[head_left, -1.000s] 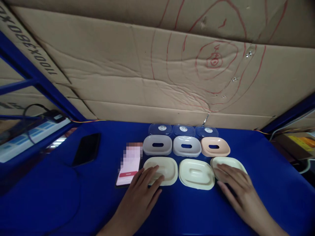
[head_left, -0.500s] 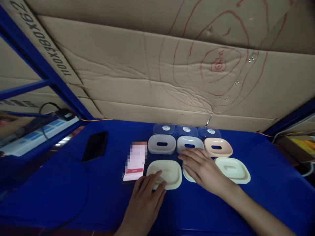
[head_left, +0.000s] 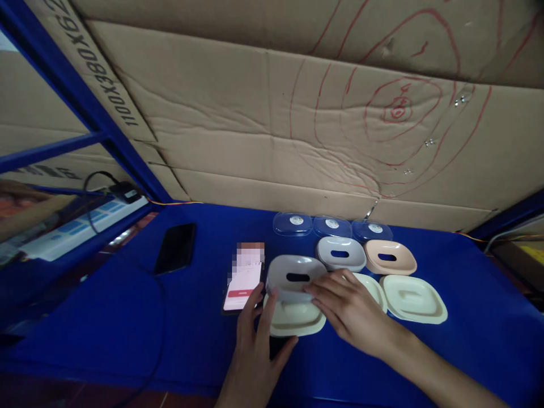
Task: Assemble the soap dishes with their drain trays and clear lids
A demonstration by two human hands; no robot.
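My right hand (head_left: 351, 309) pinches the right side of a grey oval soap dish insert (head_left: 280, 275) with a slot in its bottom. It is tilted over a cream soap dish base (head_left: 297, 323) and hides the back of it. Curled around the left and front of that base is my left hand (head_left: 259, 340), its fingers at the left edge and thumb near the front edge; a dark shadow shows under the front. Another cream base (head_left: 373, 289) is partly hidden by my right hand, and a third cream base (head_left: 412, 297) lies farther right.
Behind stand a pale grey insert (head_left: 321, 252) and a peach insert (head_left: 397, 265). Clear lids with round stickers, one lid (head_left: 284, 225) leftmost, line the back. A lit phone (head_left: 242, 277) and a dark phone (head_left: 175, 249) lie left. A cardboard wall (head_left: 212, 113) rises behind.
The left grey insert has come from the back row to above the left cream base, held by my right hand. My left hand has closed in around that base. The view has shifted slightly.
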